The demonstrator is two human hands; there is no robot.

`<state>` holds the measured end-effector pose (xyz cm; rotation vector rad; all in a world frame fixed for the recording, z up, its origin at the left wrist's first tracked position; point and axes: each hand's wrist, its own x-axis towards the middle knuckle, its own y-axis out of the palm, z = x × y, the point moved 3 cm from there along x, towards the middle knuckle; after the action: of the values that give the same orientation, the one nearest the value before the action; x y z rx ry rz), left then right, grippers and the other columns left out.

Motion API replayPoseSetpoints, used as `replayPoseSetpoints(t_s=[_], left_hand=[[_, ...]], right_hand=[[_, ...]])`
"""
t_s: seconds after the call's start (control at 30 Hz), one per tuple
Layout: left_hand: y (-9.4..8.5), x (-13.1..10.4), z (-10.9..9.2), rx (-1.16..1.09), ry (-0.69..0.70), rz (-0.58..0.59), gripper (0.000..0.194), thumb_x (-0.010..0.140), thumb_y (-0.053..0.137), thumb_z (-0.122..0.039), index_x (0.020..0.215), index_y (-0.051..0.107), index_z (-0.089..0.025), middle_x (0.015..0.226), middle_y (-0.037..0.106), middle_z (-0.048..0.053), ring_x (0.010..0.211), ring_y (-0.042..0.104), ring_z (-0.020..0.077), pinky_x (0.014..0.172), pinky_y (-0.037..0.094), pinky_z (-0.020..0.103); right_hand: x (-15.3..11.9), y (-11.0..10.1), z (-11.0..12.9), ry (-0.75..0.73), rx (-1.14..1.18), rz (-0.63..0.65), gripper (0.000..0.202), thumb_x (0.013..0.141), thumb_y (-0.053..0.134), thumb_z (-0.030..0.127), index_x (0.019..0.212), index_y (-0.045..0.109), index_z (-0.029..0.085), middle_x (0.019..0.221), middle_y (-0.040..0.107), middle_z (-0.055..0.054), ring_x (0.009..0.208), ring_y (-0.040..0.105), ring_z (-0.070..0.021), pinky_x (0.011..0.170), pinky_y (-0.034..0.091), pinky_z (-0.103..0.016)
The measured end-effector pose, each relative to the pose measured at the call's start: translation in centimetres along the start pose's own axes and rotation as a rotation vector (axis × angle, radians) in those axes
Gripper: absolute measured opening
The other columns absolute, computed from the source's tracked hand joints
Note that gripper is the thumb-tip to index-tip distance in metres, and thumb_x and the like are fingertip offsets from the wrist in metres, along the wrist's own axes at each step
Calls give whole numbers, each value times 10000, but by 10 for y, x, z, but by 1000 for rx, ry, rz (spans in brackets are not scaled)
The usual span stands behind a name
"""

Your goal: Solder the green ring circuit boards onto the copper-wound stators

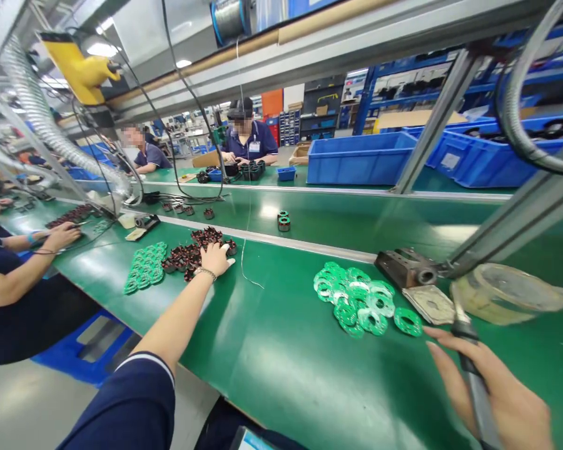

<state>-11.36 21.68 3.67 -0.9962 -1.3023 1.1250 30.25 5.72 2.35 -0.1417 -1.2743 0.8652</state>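
My left hand (214,259) reaches over a heap of dark motor stators with copper windings (185,259). Its thumb and forefinger are apart beside a stator at the heap's right edge, and the fingers' undersides are hidden. In my right hand (507,390) is a soldering iron (469,359), its tip pointing up and away by the sponge tray (429,304). The right forefinger and thumb stretch toward a single green ring-shaped circuit board (418,327). Left of it lies a loose pile of the same green ring boards (344,294).
Green boards in rows (134,273) lie left of the stators. A solder wire (245,269) hangs to the bench. A metal iron stand (406,265) and a cloudy tub (502,294) are at right. Two stators (284,220) sit beyond the rail. Co-workers sit left and opposite.
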Motion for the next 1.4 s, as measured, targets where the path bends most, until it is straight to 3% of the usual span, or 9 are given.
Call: replayPoseSetpoints(t_s=[0.13, 0.23, 0.37, 0.57, 0.67, 0.8, 1.03, 1.23, 1.4], left_hand=[[-1, -21, -5, -26, 115, -5, 300, 776, 544, -401, 957, 637, -180, 1153, 576, 151, 1212, 356, 358, 994, 173, 599], [5, -56, -3, -83, 239, 6, 262, 777, 543, -409, 848, 652, -182, 1086, 619, 125, 1145, 454, 313, 997, 287, 505], [9, -118, -9, -371, 399, -39, 229, 804, 509, -378, 854, 633, -192, 1151, 600, 115, 1073, 546, 266, 937, 417, 424], [0, -177, -55, -773, 662, 353, 191, 822, 503, -279, 991, 584, -241, 1293, 513, 51, 1177, 488, 192, 975, 417, 346], [4, -183, -67, -868, 614, 418, 488, 753, 599, -268, 1215, 446, -249, 1334, 465, 78, 1216, 444, 213, 1016, 376, 388], [17, -184, -69, -864, 530, 350, 809, 623, 724, -296, 1316, 311, -226, 1311, 468, 132, 1210, 439, 274, 1017, 359, 463], [14, -187, -86, -806, 563, 191, 643, 576, 763, -332, 1133, 467, -206, 1133, 570, 131, 1108, 506, 308, 940, 411, 494], [11, -187, -92, -799, 537, 177, 574, 584, 759, -336, 1068, 486, -193, 1086, 580, 122, 1060, 530, 293, 914, 426, 462], [14, -188, -89, -826, 455, 180, 636, 558, 774, -346, 1095, 467, -196, 1090, 570, 110, 1058, 533, 288, 911, 425, 450]], right_hand=[[-5, 5, 16, -94, 22, 76, 119, 871, 459, 295, 932, 517, 210, 848, 678, -84, 698, 670, -195, 680, 543, -306], [-13, 21, 20, -108, 43, 212, 160, 872, 443, 278, 1001, 484, 193, 955, 658, -108, 804, 665, -206, 706, 548, -316], [-14, 51, 27, -113, 88, 433, 223, 822, 508, 248, 1037, 474, 196, 1040, 608, -120, 897, 631, -229, 748, 539, -349], [-1, 89, 34, -85, 58, 490, 245, 762, 573, 188, 997, 502, 184, 888, 601, -102, 810, 607, -260, 721, 515, -417], [2, 95, 34, -69, 74, 478, 268, 758, 553, 143, 1014, 485, 182, 907, 594, -99, 815, 602, -248, 721, 511, -403], [-2, 89, 35, -71, 119, 468, 291, 763, 547, 150, 1041, 466, 180, 982, 579, -100, 885, 592, -230, 777, 497, -384], [-15, 71, 42, -64, 160, 532, 301, 738, 537, 124, 1027, 478, 184, 932, 574, -78, 824, 584, -205, 739, 496, -355], [-8, 65, 41, -45, 175, 536, 312, 708, 553, 117, 1004, 476, 174, 918, 543, -82, 844, 548, -221, 746, 485, -377], [-14, 48, 63, -73, 212, 561, 287, 726, 549, 115, 997, 486, 183, 957, 541, -98, 887, 523, -231, 781, 472, -402]])
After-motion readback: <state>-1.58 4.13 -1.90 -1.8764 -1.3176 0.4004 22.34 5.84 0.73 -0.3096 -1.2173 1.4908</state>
